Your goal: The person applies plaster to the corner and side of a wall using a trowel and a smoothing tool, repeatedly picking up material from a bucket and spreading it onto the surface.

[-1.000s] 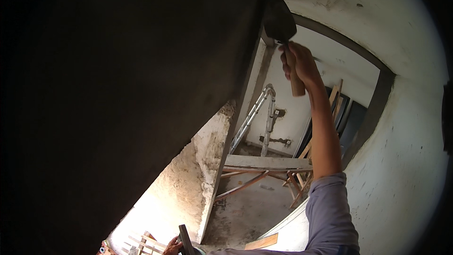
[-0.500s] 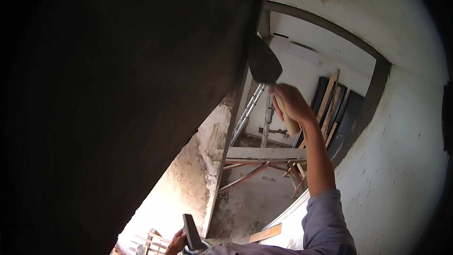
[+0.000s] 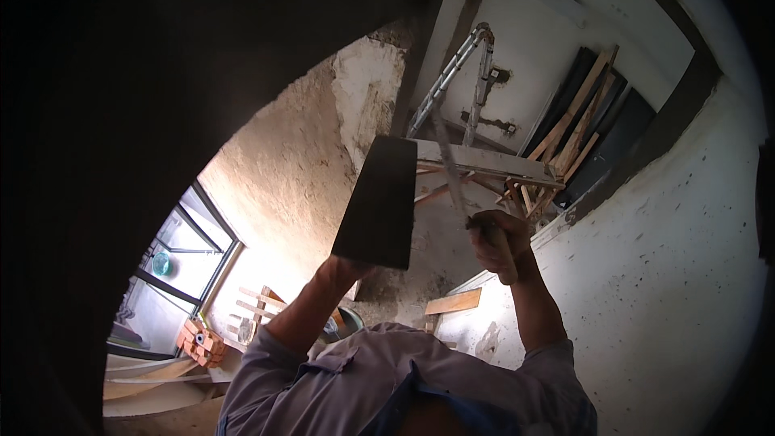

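Note:
My left hand (image 3: pixel 347 270) is closed on a dark, flat plastering float (image 3: pixel 378 202), raised in front of my chest. The float's face hides most of that hand's fingers. To its right, my right hand (image 3: pixel 507 236) grips the wooden handle (image 3: pixel 504 265) of a trowel. The trowel's blade (image 3: pixel 450 165) shows edge-on, pointing up and away, a little apart from the float. A dark wall surface (image 3: pixel 266 24) fills the upper left, and neither tool touches it.
Beyond my hands stand a metal stepladder (image 3: pixel 452 73) and a plank on trestles (image 3: pixel 492 163). Boards and dark panels (image 3: pixel 585 113) lean on the far wall. A white wall (image 3: pixel 654 250) runs along my right. Bricks (image 3: pixel 202 343) lie low left by a dark-framed window (image 3: pixel 214 250).
My right hand has lowered the trowel from the dark wall's edge and turned its blade edge-on. My left hand has raised the float up to the middle. The view has shifted.

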A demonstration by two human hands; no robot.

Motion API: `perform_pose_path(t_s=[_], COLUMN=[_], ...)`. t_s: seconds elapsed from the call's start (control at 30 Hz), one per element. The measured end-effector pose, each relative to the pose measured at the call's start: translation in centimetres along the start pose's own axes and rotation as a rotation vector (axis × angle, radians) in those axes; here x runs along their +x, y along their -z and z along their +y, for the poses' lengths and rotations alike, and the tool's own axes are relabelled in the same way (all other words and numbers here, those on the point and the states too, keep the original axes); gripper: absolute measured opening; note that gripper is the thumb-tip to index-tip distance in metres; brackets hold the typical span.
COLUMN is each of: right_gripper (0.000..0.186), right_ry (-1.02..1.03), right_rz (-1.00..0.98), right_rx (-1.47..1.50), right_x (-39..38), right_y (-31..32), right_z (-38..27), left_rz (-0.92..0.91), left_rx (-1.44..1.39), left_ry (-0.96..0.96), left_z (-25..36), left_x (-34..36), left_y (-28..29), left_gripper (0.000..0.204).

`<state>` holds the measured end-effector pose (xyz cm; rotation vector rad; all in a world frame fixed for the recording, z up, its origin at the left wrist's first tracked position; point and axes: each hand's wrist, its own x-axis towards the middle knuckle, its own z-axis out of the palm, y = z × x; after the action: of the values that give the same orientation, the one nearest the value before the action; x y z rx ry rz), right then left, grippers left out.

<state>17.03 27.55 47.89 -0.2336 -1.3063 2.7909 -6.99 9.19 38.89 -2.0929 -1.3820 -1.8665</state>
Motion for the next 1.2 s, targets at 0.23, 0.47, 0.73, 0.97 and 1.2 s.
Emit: perform_pose_path(t_s=[0.23, 0.47, 0.73, 0.97, 1.2], right_gripper=[0.051, 0.046, 0.026, 0.032, 0.042], right_ry=[-0.040, -0.158, 0.629, 0.801, 1.010], right_rz=[0.021, 0.112, 0.499, 0.570, 0.507], right_rx=[-0.477, -0.592, -1.879, -2.023, -2.108], right_x=[-0.3, -4.5, -7.3, -5.6, -3.1], right_y=[-0.9, 1.8, -0.4, -0.6, -0.2], right_z=[-2.1, -3.7, -4.1, -1.6, -3.9], left_rz=[0.023, 0.224, 0.236, 0.164, 0.164], left_rx=[-0.701, -1.035, -0.184, 0.318, -0.320], left_ry=[0.235, 0.240, 0.170, 0.018, 0.361], left_z=[-0.2, -1.8, 0.0, 1.2, -1.3], left_x=[3.8, 3.0, 6.2, 7.9, 4.0], left_y=[-2.4, -3.4, -0.3, 0.6, 0.9], left_gripper=[0.050, 0.037, 0.032, 0.038, 0.046])
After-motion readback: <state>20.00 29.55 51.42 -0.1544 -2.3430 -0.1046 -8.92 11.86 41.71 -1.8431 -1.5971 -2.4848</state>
